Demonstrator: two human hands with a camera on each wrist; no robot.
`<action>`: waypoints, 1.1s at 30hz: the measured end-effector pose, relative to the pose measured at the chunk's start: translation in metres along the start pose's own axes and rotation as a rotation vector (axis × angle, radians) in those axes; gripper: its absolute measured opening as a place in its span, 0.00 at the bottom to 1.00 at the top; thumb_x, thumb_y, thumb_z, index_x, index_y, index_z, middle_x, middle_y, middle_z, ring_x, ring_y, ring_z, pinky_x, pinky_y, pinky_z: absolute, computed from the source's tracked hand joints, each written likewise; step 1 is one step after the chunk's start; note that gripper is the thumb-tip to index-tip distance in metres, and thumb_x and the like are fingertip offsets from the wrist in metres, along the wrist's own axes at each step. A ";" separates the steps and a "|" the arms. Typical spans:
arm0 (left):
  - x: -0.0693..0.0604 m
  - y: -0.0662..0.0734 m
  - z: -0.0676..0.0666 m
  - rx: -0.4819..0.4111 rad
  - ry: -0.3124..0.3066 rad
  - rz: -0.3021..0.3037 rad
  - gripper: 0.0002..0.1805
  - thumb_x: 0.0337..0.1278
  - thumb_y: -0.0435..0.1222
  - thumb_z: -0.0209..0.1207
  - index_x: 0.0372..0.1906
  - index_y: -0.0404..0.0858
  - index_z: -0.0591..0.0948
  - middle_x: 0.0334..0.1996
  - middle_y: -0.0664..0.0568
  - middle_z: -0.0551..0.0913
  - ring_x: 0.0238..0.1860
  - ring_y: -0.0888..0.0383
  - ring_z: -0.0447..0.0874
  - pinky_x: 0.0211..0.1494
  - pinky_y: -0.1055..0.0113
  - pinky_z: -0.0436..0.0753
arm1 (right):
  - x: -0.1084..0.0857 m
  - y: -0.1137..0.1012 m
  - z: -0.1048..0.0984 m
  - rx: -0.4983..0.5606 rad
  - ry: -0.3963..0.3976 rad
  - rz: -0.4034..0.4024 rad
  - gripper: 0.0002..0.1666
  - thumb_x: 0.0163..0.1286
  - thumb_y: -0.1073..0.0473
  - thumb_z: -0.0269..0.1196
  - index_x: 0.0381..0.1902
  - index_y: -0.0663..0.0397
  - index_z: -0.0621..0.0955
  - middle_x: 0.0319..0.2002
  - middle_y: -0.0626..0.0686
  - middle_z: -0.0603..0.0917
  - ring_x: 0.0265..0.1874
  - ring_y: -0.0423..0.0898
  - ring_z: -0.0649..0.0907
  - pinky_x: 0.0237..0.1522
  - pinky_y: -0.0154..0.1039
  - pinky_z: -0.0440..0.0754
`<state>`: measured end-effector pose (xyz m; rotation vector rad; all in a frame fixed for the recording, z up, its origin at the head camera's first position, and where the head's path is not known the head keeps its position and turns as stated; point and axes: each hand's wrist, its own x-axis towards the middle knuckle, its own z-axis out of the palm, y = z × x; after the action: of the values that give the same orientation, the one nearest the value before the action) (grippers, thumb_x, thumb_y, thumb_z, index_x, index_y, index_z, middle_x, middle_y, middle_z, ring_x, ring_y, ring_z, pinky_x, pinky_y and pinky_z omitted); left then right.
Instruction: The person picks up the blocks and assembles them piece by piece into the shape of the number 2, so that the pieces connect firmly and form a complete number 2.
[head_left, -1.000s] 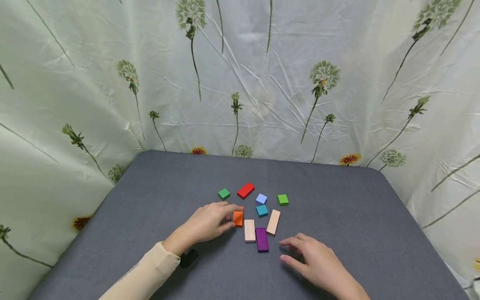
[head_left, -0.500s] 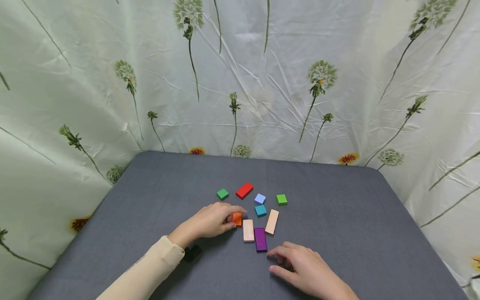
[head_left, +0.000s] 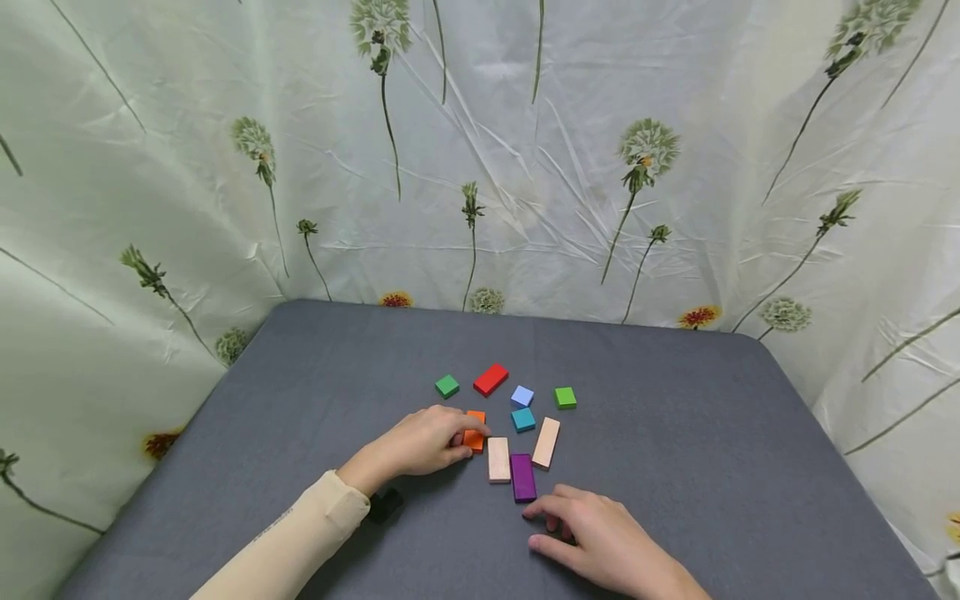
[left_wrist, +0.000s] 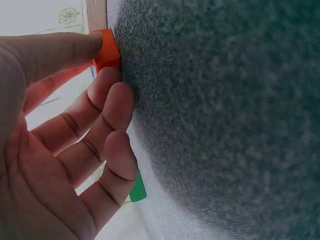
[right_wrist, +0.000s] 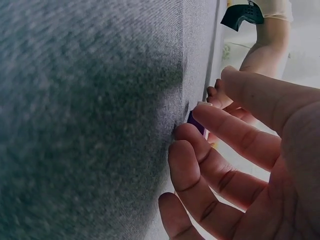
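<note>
On the dark grey cloth, my left hand (head_left: 427, 440) holds an orange block (head_left: 474, 442) between thumb and fingers. Its thumb presses on the orange block (left_wrist: 108, 52) in the left wrist view, while the other fingers curl beside it. Just right of that block lie a pale wooden block (head_left: 498, 461) and a purple block (head_left: 523, 480). Close to the purple block's near end, my right hand (head_left: 596, 537) hovers low with loosely bent fingers and nothing in its grasp. A second pale wooden block (head_left: 546, 443) lies slanted beside the purple one.
Farther back lie a teal block (head_left: 523, 419), a light blue block (head_left: 522, 397), a bright green block (head_left: 566, 398), a red block (head_left: 491, 380) and a darker green block (head_left: 447, 386). A flower-print curtain (head_left: 555, 167) hangs behind the table (head_left: 675, 417).
My right hand has moved left and slightly nearer to me, to the purple block's near end. The left hand has shifted slightly right over the orange block.
</note>
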<state>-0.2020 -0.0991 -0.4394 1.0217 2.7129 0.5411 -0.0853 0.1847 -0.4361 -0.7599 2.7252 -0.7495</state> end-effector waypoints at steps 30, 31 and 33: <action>-0.004 0.015 0.000 -0.042 -0.019 -0.003 0.18 0.68 0.38 0.71 0.60 0.51 0.87 0.22 0.60 0.70 0.25 0.65 0.68 0.26 0.69 0.63 | 0.010 0.002 -0.001 0.043 -0.039 0.051 0.17 0.72 0.42 0.72 0.54 0.38 0.87 0.29 0.36 0.73 0.22 0.30 0.70 0.24 0.31 0.67; -0.004 0.015 0.000 -0.046 -0.019 -0.004 0.18 0.68 0.38 0.71 0.60 0.51 0.87 0.22 0.60 0.70 0.25 0.66 0.68 0.26 0.69 0.63 | 0.011 0.002 -0.002 0.041 -0.042 0.057 0.17 0.72 0.42 0.72 0.55 0.38 0.87 0.30 0.36 0.73 0.22 0.30 0.70 0.24 0.31 0.67; -0.005 0.015 0.001 -0.051 -0.019 -0.007 0.17 0.69 0.38 0.71 0.60 0.51 0.88 0.22 0.61 0.71 0.24 0.67 0.68 0.26 0.69 0.63 | 0.012 0.002 -0.003 0.034 -0.044 0.068 0.18 0.72 0.42 0.72 0.55 0.38 0.87 0.30 0.36 0.73 0.22 0.30 0.70 0.25 0.31 0.67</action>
<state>-0.1889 -0.0921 -0.4337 0.9987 2.6716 0.5927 -0.0970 0.1810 -0.4358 -0.6652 2.6773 -0.7541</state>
